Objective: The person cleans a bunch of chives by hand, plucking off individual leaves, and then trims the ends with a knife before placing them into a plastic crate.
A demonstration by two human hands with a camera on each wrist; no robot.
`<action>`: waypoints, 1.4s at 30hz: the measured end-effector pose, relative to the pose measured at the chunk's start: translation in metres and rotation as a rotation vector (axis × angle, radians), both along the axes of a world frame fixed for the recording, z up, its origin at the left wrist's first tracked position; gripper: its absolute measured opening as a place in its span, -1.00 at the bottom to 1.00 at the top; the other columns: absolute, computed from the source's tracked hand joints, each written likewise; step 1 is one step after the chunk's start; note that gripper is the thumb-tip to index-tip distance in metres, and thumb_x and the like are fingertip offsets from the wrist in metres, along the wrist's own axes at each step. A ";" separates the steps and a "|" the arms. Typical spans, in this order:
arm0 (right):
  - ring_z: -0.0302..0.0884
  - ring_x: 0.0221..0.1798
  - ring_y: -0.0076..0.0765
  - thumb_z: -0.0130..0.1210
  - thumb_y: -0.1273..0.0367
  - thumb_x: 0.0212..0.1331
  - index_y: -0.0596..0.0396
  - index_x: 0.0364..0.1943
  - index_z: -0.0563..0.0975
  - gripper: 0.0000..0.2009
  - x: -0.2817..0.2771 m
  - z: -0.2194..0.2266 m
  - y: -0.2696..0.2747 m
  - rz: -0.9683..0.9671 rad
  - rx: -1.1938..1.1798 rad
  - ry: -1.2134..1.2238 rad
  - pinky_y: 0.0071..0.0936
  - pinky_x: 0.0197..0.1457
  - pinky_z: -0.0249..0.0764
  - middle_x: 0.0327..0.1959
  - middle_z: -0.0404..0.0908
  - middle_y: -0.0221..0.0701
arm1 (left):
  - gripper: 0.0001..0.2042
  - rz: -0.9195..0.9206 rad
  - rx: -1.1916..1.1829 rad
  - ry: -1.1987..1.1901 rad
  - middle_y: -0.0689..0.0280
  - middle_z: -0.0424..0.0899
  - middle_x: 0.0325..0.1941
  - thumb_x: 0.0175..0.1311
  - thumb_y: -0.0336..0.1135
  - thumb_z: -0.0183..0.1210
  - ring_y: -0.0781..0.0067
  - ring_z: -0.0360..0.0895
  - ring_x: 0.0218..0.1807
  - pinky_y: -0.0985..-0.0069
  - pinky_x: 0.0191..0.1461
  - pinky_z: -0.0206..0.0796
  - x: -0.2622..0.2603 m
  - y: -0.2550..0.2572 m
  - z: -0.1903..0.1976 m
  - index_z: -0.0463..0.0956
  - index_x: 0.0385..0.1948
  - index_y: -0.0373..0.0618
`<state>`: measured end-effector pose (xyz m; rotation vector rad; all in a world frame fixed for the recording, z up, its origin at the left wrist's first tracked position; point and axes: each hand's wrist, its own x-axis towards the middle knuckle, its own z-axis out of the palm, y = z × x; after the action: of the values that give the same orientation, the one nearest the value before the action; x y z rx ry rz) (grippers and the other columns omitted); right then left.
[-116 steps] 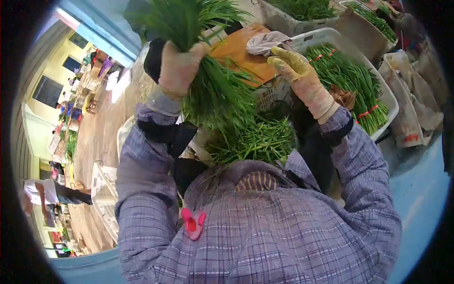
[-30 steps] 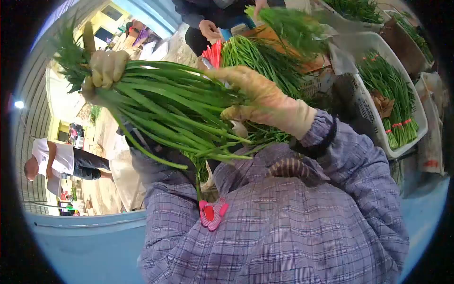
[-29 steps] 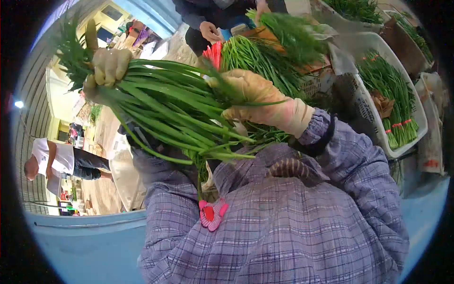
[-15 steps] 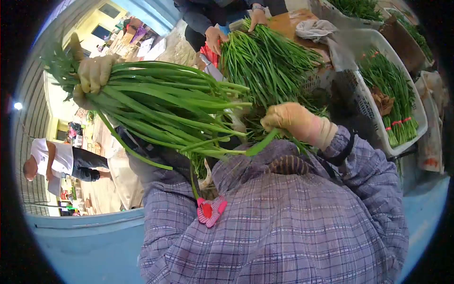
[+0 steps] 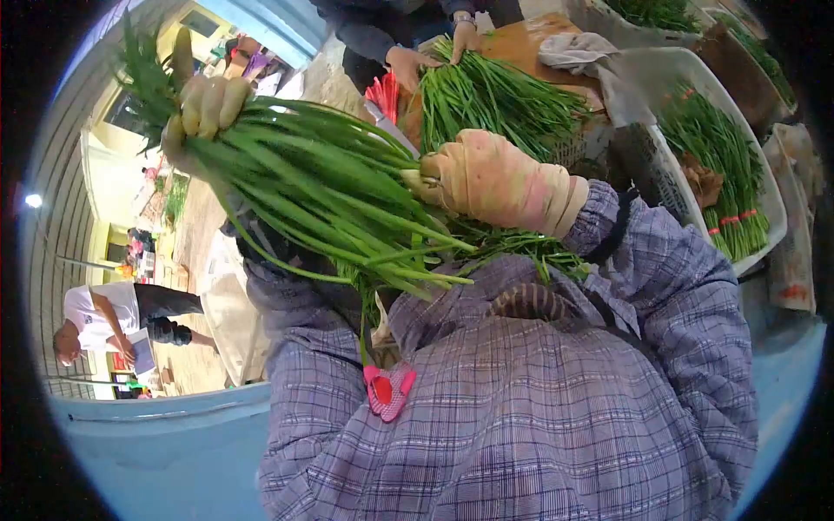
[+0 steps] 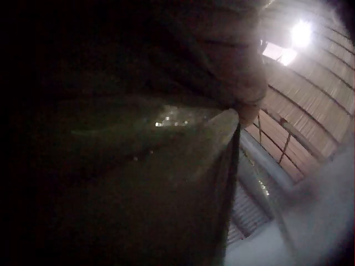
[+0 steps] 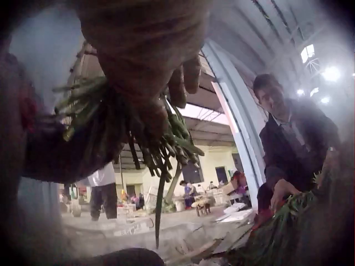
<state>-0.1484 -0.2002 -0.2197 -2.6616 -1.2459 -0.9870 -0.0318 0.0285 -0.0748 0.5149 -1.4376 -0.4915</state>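
Note:
My gloved left hand [image 5: 208, 108] grips a thick bunch of garlic chives [image 5: 295, 165] near its leafy end, holding it out sideways in the air. The cut stem ends point toward my gloved right hand [image 5: 504, 184], whose curled fingertips pinch at them. In the right wrist view, the right hand [image 7: 147, 61] covers part of the bunch's stem ends [image 7: 91, 102], and one long leaf hangs below. The left wrist view is mostly dark, with a dim green leaf surface [image 6: 150, 133] close to the camera. Below the right hand lie loose chive leaves [image 5: 530, 247].
Across from me, another person's hands [image 5: 465, 39] rest on a spread bunch of chives [image 5: 495, 100] over a brown board [image 5: 530, 39]. Beside it are red ties [image 5: 382, 94] and a grey cloth [image 5: 578, 52]. A white crate [image 5: 773, 234] with tied bunches stands at right.
My right hand drew a leaf down and away from the bunch, then came back up to the stem ends. The other person's bunch has come down onto the board.

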 end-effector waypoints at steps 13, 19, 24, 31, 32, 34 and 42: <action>0.56 -0.17 -0.06 0.19 0.23 0.04 0.02 0.07 0.45 -0.54 -0.042 -0.121 -0.061 0.088 0.052 0.908 -0.22 -0.14 0.50 -0.17 0.57 -0.21 | -0.57 0.862 0.061 0.321 0.36 0.32 -0.52 0.23 -0.34 -0.03 0.48 0.30 -0.43 0.49 -0.22 0.25 0.033 0.040 -0.007 0.29 0.10 -0.41; 0.55 -0.06 -0.41 0.26 0.42 0.04 0.08 0.22 0.35 -0.42 -0.010 -0.049 -0.020 0.209 1.239 0.940 -0.48 0.01 0.48 -0.03 0.57 -0.35 | -0.79 1.028 0.164 0.400 0.16 0.54 -0.35 0.24 -0.31 -0.03 0.27 0.51 -0.38 0.31 -0.24 0.47 0.044 0.024 -0.011 0.46 -0.35 -0.31; 0.50 0.06 -0.46 0.16 0.55 0.11 0.28 0.20 0.28 -0.47 0.012 -0.052 -0.020 0.633 1.733 1.255 -0.47 0.15 0.48 0.03 0.54 -0.26 | -0.79 1.569 0.374 -0.185 0.19 0.62 -0.38 0.27 -0.33 0.00 0.33 0.57 -0.41 0.45 -0.25 0.45 0.043 -0.013 -0.012 0.51 -0.28 -0.30; 0.52 0.09 -0.27 -0.02 0.45 0.29 0.18 0.20 0.28 -0.60 0.013 -0.072 -0.022 0.479 1.915 0.959 -0.39 0.17 0.50 0.08 0.51 -0.27 | -0.79 1.519 0.491 0.158 0.20 0.65 -0.35 0.26 -0.35 -0.06 0.36 0.57 -0.41 0.47 -0.28 0.43 0.043 -0.040 0.004 0.55 -0.29 -0.24; 0.52 0.09 -0.27 -0.02 0.45 0.29 0.18 0.20 0.28 -0.60 0.018 -0.082 -0.025 0.476 1.910 0.957 -0.39 0.17 0.50 0.08 0.51 -0.27 | -0.79 1.506 0.505 0.389 0.21 0.65 -0.35 0.24 -0.34 -0.02 0.38 0.58 -0.37 0.46 -0.27 0.43 0.041 -0.050 0.009 0.54 -0.28 -0.27; 0.51 0.08 -0.31 0.07 0.44 0.25 0.16 0.17 0.33 -0.61 0.027 -0.094 -0.034 0.984 2.136 1.102 -0.40 0.14 0.51 0.08 0.51 -0.29 | -0.79 1.402 0.521 0.425 0.21 0.65 -0.36 0.23 -0.33 -0.01 0.38 0.58 -0.37 0.46 -0.26 0.43 0.067 -0.040 0.010 0.55 -0.30 -0.27; 0.51 0.02 -0.47 -0.01 0.46 0.30 0.14 0.11 0.41 -0.70 -0.006 -0.047 -0.026 0.380 1.597 1.027 -0.48 0.05 0.49 0.06 0.51 -0.37 | -0.83 1.423 0.444 0.369 0.25 0.48 -0.58 0.12 -0.30 -0.03 0.34 0.45 -0.54 0.46 -0.45 0.32 0.028 -0.081 0.007 0.43 -0.59 -0.14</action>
<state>-0.1542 -0.2260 -0.2668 -1.1626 -0.3000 -0.1592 -0.0041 -0.0526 -0.0682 1.5206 -0.3439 0.2691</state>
